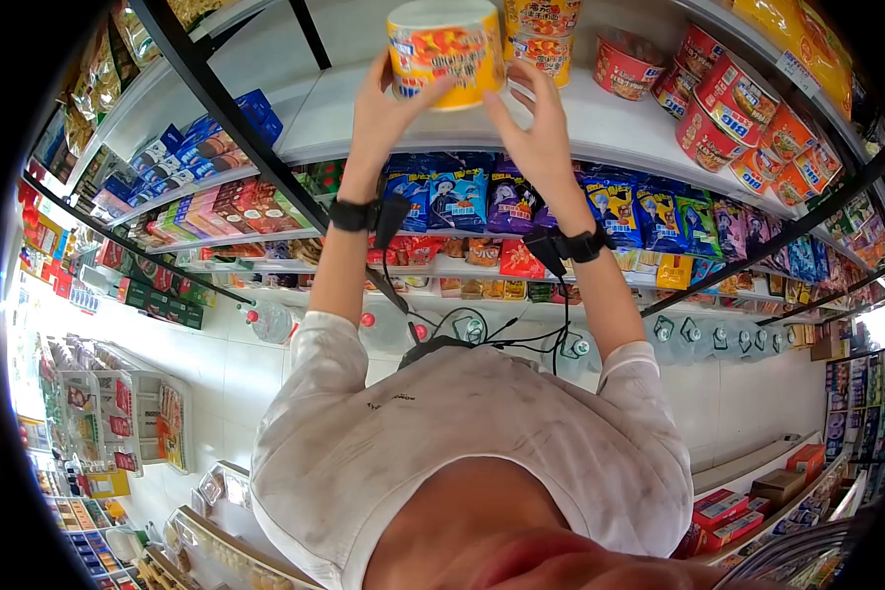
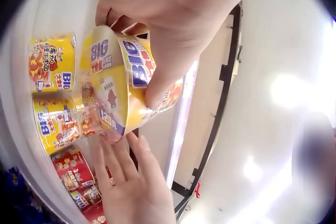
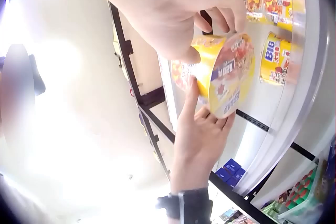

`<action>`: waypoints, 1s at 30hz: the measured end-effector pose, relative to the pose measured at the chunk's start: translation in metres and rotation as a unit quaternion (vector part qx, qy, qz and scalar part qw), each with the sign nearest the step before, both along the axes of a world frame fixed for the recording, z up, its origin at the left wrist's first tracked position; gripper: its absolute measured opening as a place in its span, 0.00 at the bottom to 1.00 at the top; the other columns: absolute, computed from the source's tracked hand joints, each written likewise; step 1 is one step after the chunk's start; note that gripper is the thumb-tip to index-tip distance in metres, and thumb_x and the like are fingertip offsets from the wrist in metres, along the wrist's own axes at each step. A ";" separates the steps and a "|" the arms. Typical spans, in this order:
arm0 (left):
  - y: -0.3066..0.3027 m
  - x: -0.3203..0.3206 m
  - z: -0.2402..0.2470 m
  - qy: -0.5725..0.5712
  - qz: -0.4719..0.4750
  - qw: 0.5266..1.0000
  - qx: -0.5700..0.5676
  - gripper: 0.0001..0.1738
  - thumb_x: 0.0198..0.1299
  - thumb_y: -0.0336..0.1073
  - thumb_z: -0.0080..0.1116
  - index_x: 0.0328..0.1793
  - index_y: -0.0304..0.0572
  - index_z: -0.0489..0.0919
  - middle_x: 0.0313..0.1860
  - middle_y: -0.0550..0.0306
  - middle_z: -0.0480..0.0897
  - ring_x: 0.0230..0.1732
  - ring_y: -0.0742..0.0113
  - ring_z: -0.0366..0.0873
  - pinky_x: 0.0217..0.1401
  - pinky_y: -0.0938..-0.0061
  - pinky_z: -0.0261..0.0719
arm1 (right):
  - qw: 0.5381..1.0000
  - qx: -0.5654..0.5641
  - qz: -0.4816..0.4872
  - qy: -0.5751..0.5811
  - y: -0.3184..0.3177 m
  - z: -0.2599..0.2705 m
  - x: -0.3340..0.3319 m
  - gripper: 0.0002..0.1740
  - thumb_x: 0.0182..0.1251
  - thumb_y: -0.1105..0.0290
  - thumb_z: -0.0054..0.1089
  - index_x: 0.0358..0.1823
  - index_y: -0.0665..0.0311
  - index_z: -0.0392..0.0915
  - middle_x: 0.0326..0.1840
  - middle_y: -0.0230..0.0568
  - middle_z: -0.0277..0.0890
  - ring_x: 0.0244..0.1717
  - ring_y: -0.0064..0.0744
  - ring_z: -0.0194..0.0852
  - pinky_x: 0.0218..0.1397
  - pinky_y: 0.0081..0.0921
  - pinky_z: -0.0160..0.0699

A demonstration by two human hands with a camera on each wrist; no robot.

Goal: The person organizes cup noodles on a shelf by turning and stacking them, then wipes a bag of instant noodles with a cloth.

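A round, yellow noodle tub (image 1: 445,61) is raised between the person's 2 hands, in the air at the front of a white shelf (image 1: 600,123). In the head view a band of orange-red food pictures runs round its yellow wall, with dark lettering beneath it, and the end turned upward looks pale and plain; whether that is lid or base I cannot tell. The left wrist view shows bold blue-violet "BIG" lettering on the yellow, more than 1 time over, a small red figure on a pale panel, and glossy highlights along the edges. It sits tilted in both wrist views, and its wall looks whole where visible.

The left hand (image 1: 380,116) grips the tub, thumb on the near side and fingers curved round the far side. The right hand (image 1: 539,133) is spread, its fingers mostly straight, with thumb and fingertips at the tub's other side.

Just beside the right hand, 2 yellow tubs (image 1: 539,59) stand stacked on the shelf, printed much like the held 1. Farther right are red tubs (image 1: 627,71), some piled and tilted. Colourful snack bags (image 1: 457,200) line the level below, and blue boxes (image 1: 231,126) lie beyond a black post.
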State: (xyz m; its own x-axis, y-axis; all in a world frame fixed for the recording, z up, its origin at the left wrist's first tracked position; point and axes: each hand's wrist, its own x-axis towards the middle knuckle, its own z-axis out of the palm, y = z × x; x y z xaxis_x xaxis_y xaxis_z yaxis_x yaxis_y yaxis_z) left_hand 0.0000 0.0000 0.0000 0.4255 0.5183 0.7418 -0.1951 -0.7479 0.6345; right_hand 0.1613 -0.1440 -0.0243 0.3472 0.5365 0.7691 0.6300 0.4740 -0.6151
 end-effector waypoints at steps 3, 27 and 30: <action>0.022 0.017 0.017 -0.041 -0.078 0.994 -0.058 0.38 0.55 0.47 0.78 0.66 0.32 0.76 0.58 0.50 0.84 0.59 0.66 0.81 0.64 0.70 0.78 | 0.994 0.046 -0.032 -0.099 0.020 0.015 -0.001 0.36 0.68 0.63 0.66 0.75 0.66 0.64 0.71 0.56 0.64 0.71 0.52 0.67 0.71 0.41 0.69; 0.172 0.094 0.021 0.118 0.001 0.991 -0.065 0.51 0.46 0.61 0.79 0.61 0.20 0.77 0.50 0.44 0.86 0.52 0.61 0.85 0.54 0.71 0.82 | 0.988 -0.124 -0.021 -0.093 0.148 0.006 0.081 0.44 0.63 0.62 0.61 0.79 0.66 0.57 0.79 0.62 0.60 0.78 0.56 0.60 0.78 0.39 0.62; 0.175 0.097 0.008 0.081 0.027 0.996 -0.040 0.43 0.55 0.59 0.73 0.62 0.24 0.78 0.50 0.46 0.87 0.49 0.61 0.85 0.54 0.69 0.81 | 0.992 -0.099 -0.007 -0.082 0.149 -0.001 0.083 0.43 0.63 0.63 0.61 0.79 0.67 0.57 0.78 0.61 0.60 0.78 0.56 0.60 0.79 0.39 0.62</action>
State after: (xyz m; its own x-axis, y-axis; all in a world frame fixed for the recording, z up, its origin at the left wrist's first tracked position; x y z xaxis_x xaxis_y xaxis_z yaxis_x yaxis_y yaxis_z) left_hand 0.0968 0.1751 0.0078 0.5059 0.5978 0.6218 -0.0473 -0.7006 0.7120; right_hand 0.2445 0.0053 -0.0256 0.2352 0.6790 0.6954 0.7352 0.3438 -0.5843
